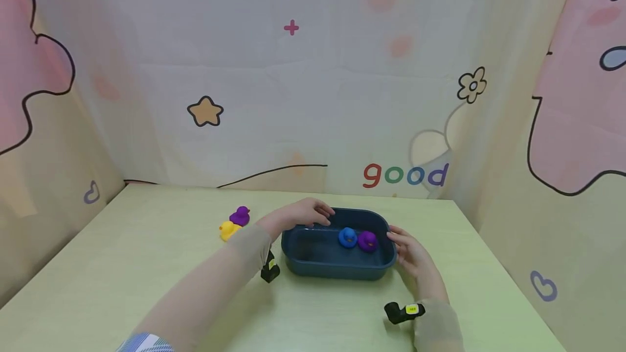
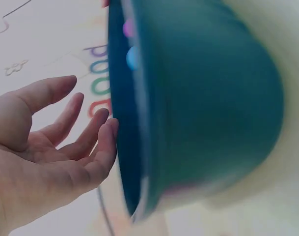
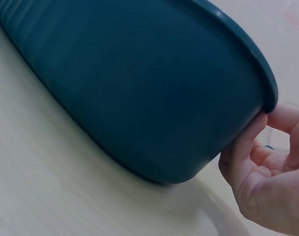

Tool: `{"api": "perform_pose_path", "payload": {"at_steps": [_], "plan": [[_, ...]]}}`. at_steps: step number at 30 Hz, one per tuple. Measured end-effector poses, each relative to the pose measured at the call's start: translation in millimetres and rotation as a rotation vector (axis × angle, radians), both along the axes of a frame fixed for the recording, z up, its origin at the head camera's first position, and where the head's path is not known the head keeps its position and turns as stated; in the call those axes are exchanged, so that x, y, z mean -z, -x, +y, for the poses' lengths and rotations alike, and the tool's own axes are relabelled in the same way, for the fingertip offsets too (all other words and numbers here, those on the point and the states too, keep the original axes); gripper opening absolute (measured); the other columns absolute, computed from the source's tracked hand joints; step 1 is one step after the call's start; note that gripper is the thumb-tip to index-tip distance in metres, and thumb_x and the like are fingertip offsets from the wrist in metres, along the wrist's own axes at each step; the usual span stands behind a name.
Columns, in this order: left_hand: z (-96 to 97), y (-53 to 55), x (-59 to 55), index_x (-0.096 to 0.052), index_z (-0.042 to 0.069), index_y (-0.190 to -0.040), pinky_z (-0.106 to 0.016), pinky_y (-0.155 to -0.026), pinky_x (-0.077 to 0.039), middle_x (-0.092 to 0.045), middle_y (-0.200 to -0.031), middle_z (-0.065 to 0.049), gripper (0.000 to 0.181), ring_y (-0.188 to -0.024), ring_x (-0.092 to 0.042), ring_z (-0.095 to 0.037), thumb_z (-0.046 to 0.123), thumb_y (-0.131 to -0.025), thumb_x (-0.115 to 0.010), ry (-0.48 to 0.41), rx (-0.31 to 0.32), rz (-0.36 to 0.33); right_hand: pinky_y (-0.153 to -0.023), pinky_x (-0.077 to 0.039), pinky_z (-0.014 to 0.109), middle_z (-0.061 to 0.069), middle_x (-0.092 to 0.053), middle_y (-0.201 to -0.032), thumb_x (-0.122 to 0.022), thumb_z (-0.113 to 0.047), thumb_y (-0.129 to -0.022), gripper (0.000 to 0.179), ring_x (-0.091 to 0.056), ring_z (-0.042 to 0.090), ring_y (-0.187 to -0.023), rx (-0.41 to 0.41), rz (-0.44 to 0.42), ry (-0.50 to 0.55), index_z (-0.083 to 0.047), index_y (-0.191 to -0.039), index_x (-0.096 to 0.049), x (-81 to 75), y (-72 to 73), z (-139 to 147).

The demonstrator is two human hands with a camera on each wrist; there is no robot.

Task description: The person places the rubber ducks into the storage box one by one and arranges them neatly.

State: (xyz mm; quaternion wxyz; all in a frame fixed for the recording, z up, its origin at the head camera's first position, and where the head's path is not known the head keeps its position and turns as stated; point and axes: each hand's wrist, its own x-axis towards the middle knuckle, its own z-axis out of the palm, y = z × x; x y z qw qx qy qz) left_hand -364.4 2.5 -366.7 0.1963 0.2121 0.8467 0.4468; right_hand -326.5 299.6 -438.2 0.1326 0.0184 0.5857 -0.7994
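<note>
A dark blue plastic basin (image 1: pixel 337 271) stands on the table, with a blue rubber duck (image 1: pixel 348 238) and a purple rubber duck (image 1: pixel 368 241) inside, toward its right end. My left hand (image 1: pixel 305 212) is over the basin's back left part, fingers loosely bent and holding nothing. In the left wrist view, that hand's fingertips (image 2: pixel 110 123) are right at the rim. At the basin's right end, my right hand (image 1: pixel 411 251) grips the rim. Its fingers (image 3: pixel 242 147) bend against the outer wall in the right wrist view.
Left of the basin, a second purple rubber duck (image 1: pixel 240 215) and a yellow rubber duck (image 1: pixel 229 230) sit close together on the pale table (image 1: pixel 146 265). A printed cloth backdrop (image 1: pixel 254 96) rises behind the table and along both sides.
</note>
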Motion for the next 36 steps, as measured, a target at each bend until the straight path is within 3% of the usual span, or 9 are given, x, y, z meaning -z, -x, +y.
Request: {"api": "perform_pose_path", "payload": {"at_steps": [6,12,20,28,36], "plan": [[-31.9,-6.4,-18.4,-0.056,0.007,-0.135,-0.044,-0.106,-0.046,-0.057,-0.138,-0.013,0.040,-0.126,-0.054,-0.028,0.016,-0.096,-0.060,0.001,-0.028,0.026,-0.060,-0.051,0.015,-0.012,-0.065,-0.087,-0.040,-0.009,-0.103,0.018,-0.060,0.000,-0.068,0.004,0.004,0.001,-0.016,-0.118,-0.045,-3.0,-2.7,-2],[-69.8,-7.0,-20.0,-0.052,0.009,-0.139,-0.047,-0.109,-0.041,-0.052,-0.141,-0.015,0.043,-0.129,-0.051,-0.031,0.020,-0.097,-0.058,-0.057,-0.107,0.052,-0.061,-0.051,0.015,-0.011,-0.065,-0.087,-0.040,-0.009,-0.103,0.017,-0.060,0.001,-0.069,0.018,-0.007,0.007,-0.018,-0.114,-0.048,-4.3,-3.2,-2],[-113.0,-6.1,-9.4,-0.050,0.004,-0.139,-0.051,-0.111,-0.038,-0.051,-0.142,-0.020,0.044,-0.132,-0.047,-0.037,0.015,-0.097,-0.059,-0.172,-0.241,0.164,-0.060,-0.050,0.015,-0.013,-0.065,-0.086,-0.039,-0.010,-0.103,0.018,-0.060,0.000,-0.068,0.018,-0.001,-0.011,-0.017,-0.118,-0.045,-3.2,-1.6,0],[-150.7,-11.0,14.1,-0.047,0.002,-0.141,-0.053,-0.112,-0.037,-0.048,-0.144,-0.022,0.048,-0.133,-0.046,-0.038,0.016,-0.097,-0.059,-0.187,-0.377,0.141,-0.060,-0.049,0.014,-0.013,-0.065,-0.086,-0.039,-0.009,-0.103,0.016,-0.059,0.000,-0.068,0.035,0.014,-0.026,-0.020,-0.111,-0.049,-0.5,-0.7,0],[-181.3,-19.3,37.5,-0.045,0.004,-0.144,-0.059,-0.116,-0.025,-0.037,-0.152,-0.022,0.053,-0.142,-0.029,-0.040,0.014,-0.094,-0.060,-0.220,-0.530,0.103,-0.060,-0.049,0.014,-0.012,-0.065,-0.087,-0.040,-0.010,-0.103,0.016,-0.059,0.000,-0.069,0.028,-0.008,0.006,-0.019,-0.114,-0.048,0.7,-0.7,-2]]}}
